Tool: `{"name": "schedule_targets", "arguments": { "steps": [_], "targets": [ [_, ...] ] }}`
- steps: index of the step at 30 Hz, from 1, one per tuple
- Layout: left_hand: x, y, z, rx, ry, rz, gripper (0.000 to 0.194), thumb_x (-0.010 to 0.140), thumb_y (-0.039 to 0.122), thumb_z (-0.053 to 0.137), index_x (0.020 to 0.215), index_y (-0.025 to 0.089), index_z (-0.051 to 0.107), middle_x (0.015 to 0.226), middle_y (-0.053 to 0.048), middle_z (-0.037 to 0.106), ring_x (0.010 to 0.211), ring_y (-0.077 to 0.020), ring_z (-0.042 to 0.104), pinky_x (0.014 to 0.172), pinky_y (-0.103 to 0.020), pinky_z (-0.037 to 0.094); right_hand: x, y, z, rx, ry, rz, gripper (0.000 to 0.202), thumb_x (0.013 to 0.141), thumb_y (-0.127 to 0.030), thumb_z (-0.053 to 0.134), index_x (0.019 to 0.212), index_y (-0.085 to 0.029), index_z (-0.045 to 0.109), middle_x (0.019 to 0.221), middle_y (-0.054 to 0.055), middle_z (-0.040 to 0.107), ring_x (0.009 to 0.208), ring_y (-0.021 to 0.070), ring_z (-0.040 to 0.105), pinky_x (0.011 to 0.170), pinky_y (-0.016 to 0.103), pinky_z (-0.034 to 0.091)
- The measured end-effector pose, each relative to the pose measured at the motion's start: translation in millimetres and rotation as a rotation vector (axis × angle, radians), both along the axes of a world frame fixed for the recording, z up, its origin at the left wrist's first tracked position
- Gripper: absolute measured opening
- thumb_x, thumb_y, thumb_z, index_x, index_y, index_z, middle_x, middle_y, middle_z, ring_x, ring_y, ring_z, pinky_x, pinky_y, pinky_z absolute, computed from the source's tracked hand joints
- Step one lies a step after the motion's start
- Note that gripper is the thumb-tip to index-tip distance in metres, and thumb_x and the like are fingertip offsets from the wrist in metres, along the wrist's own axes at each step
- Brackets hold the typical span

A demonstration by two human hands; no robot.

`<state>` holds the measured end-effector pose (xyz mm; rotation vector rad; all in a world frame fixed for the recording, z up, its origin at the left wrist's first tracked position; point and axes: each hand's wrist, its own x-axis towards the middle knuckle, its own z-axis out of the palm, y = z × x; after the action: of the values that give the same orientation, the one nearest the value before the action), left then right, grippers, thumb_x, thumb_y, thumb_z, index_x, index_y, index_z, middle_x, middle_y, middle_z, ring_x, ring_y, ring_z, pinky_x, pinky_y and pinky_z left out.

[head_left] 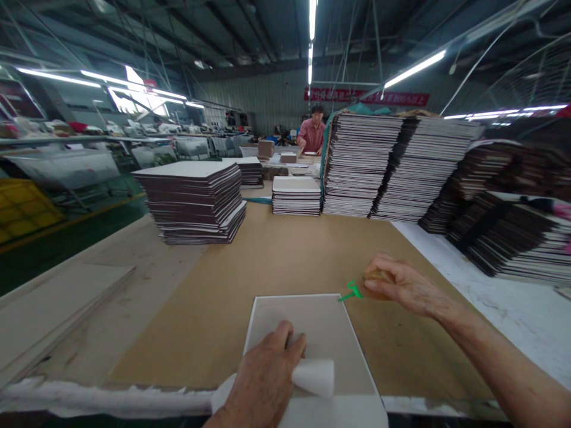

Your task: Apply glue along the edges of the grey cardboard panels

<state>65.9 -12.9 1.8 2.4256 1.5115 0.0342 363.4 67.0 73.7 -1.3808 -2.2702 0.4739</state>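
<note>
My left hand [270, 371] is curled over a white roll [319, 378], with the roll's ends showing on both sides of it. Beneath lies a flat grey-beige board [312, 324] with thin white edges, near the front edge of the table. My right hand [397, 282] is closed around a tool with a brownish, wood-like handle [379, 276]. Its bright green tip [354, 290] is at the board's far right corner; whether it touches is unclear. My fingers cover part of the handle.
A brown sheet [276, 255] covers the table's middle. Stacked boards [196, 202] stand at the back left, with a lower stack [297, 196] behind the board. Tall stacks [361, 163] rise at the back right. A person [311, 135] is at a far table.
</note>
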Motion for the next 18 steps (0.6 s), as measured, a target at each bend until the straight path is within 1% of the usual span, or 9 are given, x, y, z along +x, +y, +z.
{"name": "schedule_targets", "arguments": {
  "steps": [3,6,13,18],
  "targets": [
    [-1.0,0.0,-2.8,0.042,-0.017,-0.013,0.053,0.074,0.001,0.042,0.119,0.027,0.052,0.116,-0.005,0.050,0.090,-0.0189,0.058,0.083,-0.036,0.052,-4.0,2.4,-2.8,0.010,0.027,0.024,0.018,0.088,-0.038,0.056,0.081,-0.022,0.060,0.078,-0.001,0.056,0.073,0.0169,0.054,0.065,0.030,0.037],
    [-1.4,-0.8,-4.1,0.060,-0.030,-0.021,0.054,0.074,0.000,0.040,0.118,0.027,0.052,0.116,-0.005,0.051,0.090,-0.0190,0.058,0.083,-0.037,0.052,-15.0,6.2,-5.4,0.014,0.051,0.056,0.016,0.088,-0.036,0.057,0.081,-0.022,0.061,0.079,-0.001,0.056,0.074,0.0166,0.054,0.067,0.030,0.037],
    [0.6,-0.7,-1.1,0.053,-0.023,-0.020,0.049,0.077,0.002,0.038,0.115,0.027,0.054,0.111,-0.006,0.053,0.089,-0.0220,0.060,0.078,-0.041,0.054,-54.7,13.6,-8.7,0.025,0.125,0.141,0.011,0.087,-0.030,0.059,0.080,-0.021,0.059,0.078,-0.002,0.053,0.073,0.0145,0.052,0.066,0.027,0.035],
    [0.5,-0.7,0.8,0.062,-0.018,-0.011,0.043,0.082,0.005,0.038,0.114,0.028,0.055,0.109,-0.005,0.054,0.088,-0.0220,0.061,0.077,-0.040,0.054,-81.2,19.2,-10.5,0.023,0.174,0.186,0.004,0.083,-0.024,0.063,0.080,-0.022,0.060,0.079,-0.003,0.053,0.073,0.0136,0.051,0.065,0.026,0.034]
  ]
}}
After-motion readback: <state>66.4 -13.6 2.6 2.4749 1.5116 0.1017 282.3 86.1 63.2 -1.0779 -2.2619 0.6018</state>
